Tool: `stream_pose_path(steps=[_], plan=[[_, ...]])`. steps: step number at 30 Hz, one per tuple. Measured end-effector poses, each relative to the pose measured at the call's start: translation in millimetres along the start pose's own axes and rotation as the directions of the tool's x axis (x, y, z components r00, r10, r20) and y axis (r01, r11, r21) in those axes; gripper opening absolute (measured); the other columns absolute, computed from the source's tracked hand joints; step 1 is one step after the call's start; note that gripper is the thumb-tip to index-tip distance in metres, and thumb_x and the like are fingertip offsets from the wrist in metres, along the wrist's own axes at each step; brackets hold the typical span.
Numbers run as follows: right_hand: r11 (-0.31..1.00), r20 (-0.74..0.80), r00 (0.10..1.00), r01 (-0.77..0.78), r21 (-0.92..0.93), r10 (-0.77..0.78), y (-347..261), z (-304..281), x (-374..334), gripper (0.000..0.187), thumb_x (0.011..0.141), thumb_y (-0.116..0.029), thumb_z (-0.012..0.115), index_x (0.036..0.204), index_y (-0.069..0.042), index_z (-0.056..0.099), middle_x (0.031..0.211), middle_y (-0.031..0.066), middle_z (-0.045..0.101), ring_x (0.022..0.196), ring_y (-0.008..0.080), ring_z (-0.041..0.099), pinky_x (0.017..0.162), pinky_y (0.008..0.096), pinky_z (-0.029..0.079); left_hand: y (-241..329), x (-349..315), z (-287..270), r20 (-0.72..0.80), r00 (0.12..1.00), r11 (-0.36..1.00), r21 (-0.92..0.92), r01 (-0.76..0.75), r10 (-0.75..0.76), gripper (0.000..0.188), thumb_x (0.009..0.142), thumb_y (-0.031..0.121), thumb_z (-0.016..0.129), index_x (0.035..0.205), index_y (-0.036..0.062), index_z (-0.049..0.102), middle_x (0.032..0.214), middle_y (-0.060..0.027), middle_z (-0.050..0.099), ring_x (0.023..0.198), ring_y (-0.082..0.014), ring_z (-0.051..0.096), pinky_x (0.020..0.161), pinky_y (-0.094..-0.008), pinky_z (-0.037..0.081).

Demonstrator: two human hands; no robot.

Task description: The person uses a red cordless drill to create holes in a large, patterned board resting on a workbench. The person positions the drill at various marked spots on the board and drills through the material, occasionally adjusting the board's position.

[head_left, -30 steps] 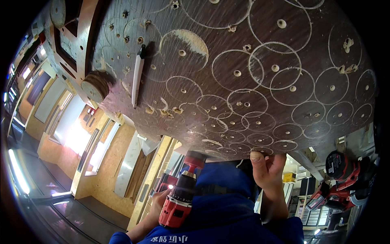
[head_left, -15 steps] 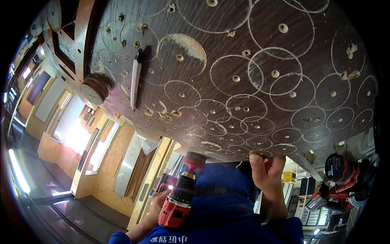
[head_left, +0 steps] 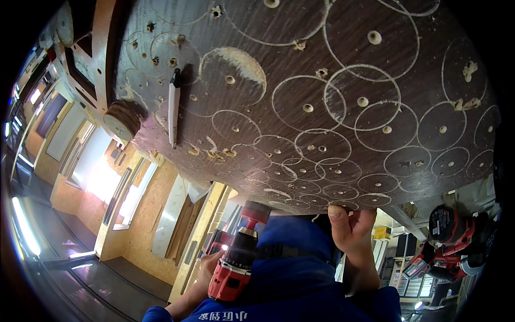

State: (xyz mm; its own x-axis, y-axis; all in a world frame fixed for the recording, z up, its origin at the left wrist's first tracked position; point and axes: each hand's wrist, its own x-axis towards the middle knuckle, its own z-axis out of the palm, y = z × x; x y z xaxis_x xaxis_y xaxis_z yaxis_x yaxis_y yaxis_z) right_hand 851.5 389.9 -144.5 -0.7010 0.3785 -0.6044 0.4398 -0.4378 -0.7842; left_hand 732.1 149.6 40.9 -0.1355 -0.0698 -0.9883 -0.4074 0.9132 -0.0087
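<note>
Left hand [head_left: 206,265] is gripping one red-and-black cordless drill [head_left: 232,276], wrist low, fingers mostly hiding behind the body. Drill is angling up and slightly right, carrying one red cylindrical hole-saw bit [head_left: 255,213] in the chuck. Right hand [head_left: 353,229] is standing upright, thumb lying at the panel's near edge, fingers curling beside it; can't tell if it's pinching the panel. Blue shirt [head_left: 292,273] is filling the space behind both.

Dark brown wood-grain panel [head_left: 429,80] is spreading above the hands, near edge curving across. Bit is sitting right by that edge; contact unclear. A gap is running along the edge between bit and thumb.

Panel is showing over fifteen scored circles, most with one centre hole. One slim white black-ended marker-like stick [head_left: 173,110] is lying on its left part. Beyond: one round layered-wood disc [head_left: 121,122] is sitting by an orange-brown cut-out frame [head_left: 104,53]. At least two red-and-black power tools [head_left: 456,236] are showing far right.
</note>
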Motion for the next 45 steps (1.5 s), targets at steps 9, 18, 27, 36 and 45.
stream_pose_path(steps=[9, 18, 27, 36, 45], plan=[[1.0, 0.032, 0.999, -0.018, -0.019, 0.018, 2, -4, -1, 0.033, 0.087, -0.013, 0.071, 0.112, 0.002, 0.056, 0.103, 0.0121, 0.062, 0.086, 0.0166, 0.065, 0.072, 0.0263, 0.054, 14, 4, -2, 0.05, 0.999, 0.999, 0.052, -0.015, 0.012, 0.04, 0.072, 0.015, 0.078, 0.105, 0.0007, 0.062, 0.08, -0.0096, 0.069, 0.071, -0.02, 0.069, 0.063, -0.0301, 0.053], [0.998, 0.033, 0.999, -0.012, -0.056, 0.014, 0, -4, -3, 0.033, 0.086, -0.013, 0.072, 0.112, 0.002, 0.057, 0.104, 0.0116, 0.063, 0.088, 0.0173, 0.065, 0.075, 0.0284, 0.053, -4, -1, 1, 0.013, 1.0, 0.997, 0.073, -0.017, 0.016, 0.039, 0.072, 0.015, 0.079, 0.104, 0.0015, 0.062, 0.08, -0.0095, 0.069, 0.069, -0.0195, 0.068, 0.062, -0.0309, 0.053], [0.999, -0.012, 1.0, -0.028, -0.042, 0.027, 2, -2, -6, 0.032, 0.086, -0.015, 0.073, 0.11, 0.0, 0.059, 0.1, 0.0108, 0.065, 0.087, 0.0179, 0.065, 0.073, 0.0279, 0.053, -3, 0, 1, 0.026, 0.999, 1.0, -0.003, -0.022, 0.022, 0.044, 0.072, 0.015, 0.079, 0.11, 0.0019, 0.062, 0.081, -0.0087, 0.069, 0.069, -0.0183, 0.068, 0.062, -0.0299, 0.053], [0.992, 0.009, 0.993, -0.117, -0.037, 0.118, -2, -4, -7, 0.031, 0.086, -0.017, 0.073, 0.108, 0.0, 0.061, 0.098, 0.0099, 0.067, 0.085, 0.019, 0.066, 0.072, 0.0299, 0.053, 2, 1, 2, 0.013, 1.0, 0.999, -0.052, 0.008, -0.007, 0.04, 0.072, 0.014, 0.079, 0.106, 0.0015, 0.063, 0.08, -0.0076, 0.069, 0.068, -0.0171, 0.068, 0.062, -0.0291, 0.053], [0.994, 0.016, 1.0, 0.021, -0.104, -0.02, 0, -7, -2, 0.034, 0.086, -0.018, 0.073, 0.112, 0.001, 0.059, 0.101, 0.0112, 0.066, 0.085, 0.019, 0.066, 0.071, 0.0291, 0.053, -34, -10, 13, -0.072, 0.995, 0.998, -0.03, 0.061, -0.063, 0.034, 0.072, 0.011, 0.078, 0.103, 0.0017, 0.064, 0.079, -0.0071, 0.068, 0.066, -0.0173, 0.066, 0.06, -0.03, 0.053]])
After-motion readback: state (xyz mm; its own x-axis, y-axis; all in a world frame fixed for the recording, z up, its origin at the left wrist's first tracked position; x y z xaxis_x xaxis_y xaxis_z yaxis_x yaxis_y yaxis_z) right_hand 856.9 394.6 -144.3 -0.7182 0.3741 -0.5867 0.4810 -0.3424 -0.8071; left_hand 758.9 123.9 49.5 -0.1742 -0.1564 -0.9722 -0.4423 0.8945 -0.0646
